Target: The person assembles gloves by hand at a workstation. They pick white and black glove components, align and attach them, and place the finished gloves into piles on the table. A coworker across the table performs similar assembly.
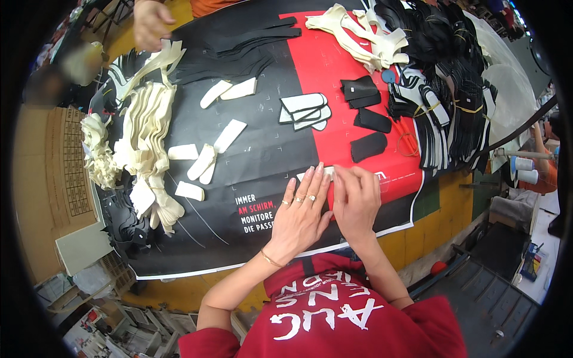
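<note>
Near the front of the table, both of my hands are at a small white piece of material (329,170), most of which is hidden under the fingers. My left hand (301,210) lies flat over it, fingers stretched out and pressing down. Beside it, my right hand (358,200) has curled fingers, with thumb and fingertips closed at the right end of the piece. Farther back lies a small stack of white pieces with black edges (304,110). Black rounded pieces (369,146) lie to the right of that stack.
A black and red printed sheet (262,161) covers the table. Cream strips (146,131) are piled at left, with loose white pieces (203,162) nearby. Bundled black-and-white pieces (447,113) and orange-handled scissors (407,137) lie at right. Another person's hand (150,24) is at the far left.
</note>
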The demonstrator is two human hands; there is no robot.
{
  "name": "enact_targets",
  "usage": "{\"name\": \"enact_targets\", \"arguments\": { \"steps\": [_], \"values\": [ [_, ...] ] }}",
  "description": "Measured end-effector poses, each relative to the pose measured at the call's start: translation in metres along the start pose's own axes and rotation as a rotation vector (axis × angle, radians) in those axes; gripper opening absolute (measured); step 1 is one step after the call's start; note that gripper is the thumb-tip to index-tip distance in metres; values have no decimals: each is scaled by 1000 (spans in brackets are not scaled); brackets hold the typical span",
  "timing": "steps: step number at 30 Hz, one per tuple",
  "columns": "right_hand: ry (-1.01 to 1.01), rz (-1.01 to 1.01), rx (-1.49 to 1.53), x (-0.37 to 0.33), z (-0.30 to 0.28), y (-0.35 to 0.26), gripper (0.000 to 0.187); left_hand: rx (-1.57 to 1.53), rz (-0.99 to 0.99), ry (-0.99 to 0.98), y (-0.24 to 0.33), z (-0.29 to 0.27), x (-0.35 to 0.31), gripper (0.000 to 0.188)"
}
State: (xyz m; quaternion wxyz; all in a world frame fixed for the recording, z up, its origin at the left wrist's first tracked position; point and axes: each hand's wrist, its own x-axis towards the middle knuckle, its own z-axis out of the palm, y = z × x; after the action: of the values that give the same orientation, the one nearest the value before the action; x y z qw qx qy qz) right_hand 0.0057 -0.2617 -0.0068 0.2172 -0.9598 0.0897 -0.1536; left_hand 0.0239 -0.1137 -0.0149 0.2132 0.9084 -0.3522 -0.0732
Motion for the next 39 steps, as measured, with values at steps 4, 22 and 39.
{"name": "enact_targets", "arguments": {
  "steps": [4, 22, 39],
  "values": [
    [-357, -260, 10, -8, -2, 5, 64, -7, 3, -62, -3, -2, -1, 74],
    [-375, -101, 204, 46, -20, 0, 25, 180, -281, 577, -94, -54, -8, 43],
    [-218, -141, 402, 49, -10, -28, 32, 239, -347, 730, -88, -62, 27, 32]
  ]
}}
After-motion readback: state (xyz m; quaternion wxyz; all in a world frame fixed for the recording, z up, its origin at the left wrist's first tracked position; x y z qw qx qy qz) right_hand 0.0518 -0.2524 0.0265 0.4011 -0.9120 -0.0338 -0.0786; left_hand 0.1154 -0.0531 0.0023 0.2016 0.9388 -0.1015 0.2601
